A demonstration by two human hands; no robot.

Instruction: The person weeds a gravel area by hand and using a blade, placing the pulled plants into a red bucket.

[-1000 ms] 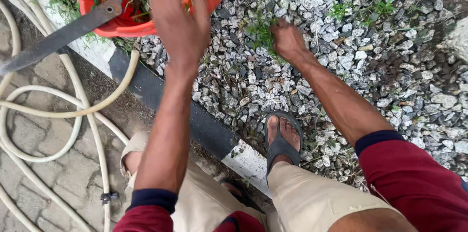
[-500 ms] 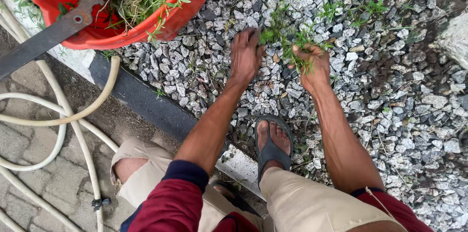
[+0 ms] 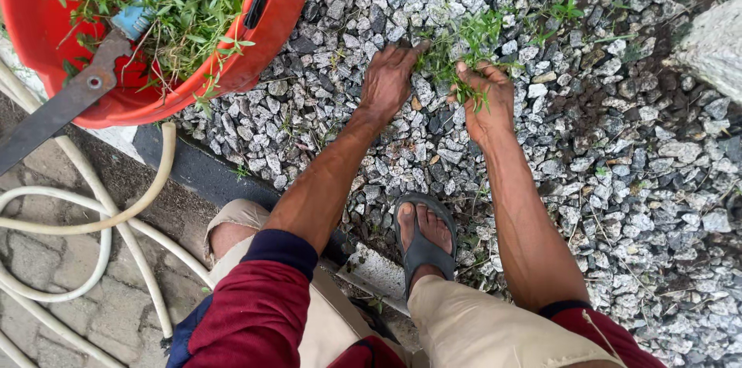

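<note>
The right hand (image 3: 488,99) is closed around a small green weed (image 3: 464,47) growing out of the grey gravel (image 3: 657,182), fingers curled about the stems near ground level. The left hand (image 3: 386,82) lies just beside it, fingers extended and spread flat on the stones, fingertips at the base of the weed; it grasps nothing. A red bucket (image 3: 270,35) filled with pulled greenery stands at upper left, with a flat metal blade (image 3: 62,109) resting across its rim.

Soft, even daylight (no hard shadows), sharp focus throughout, no glare.
</note>
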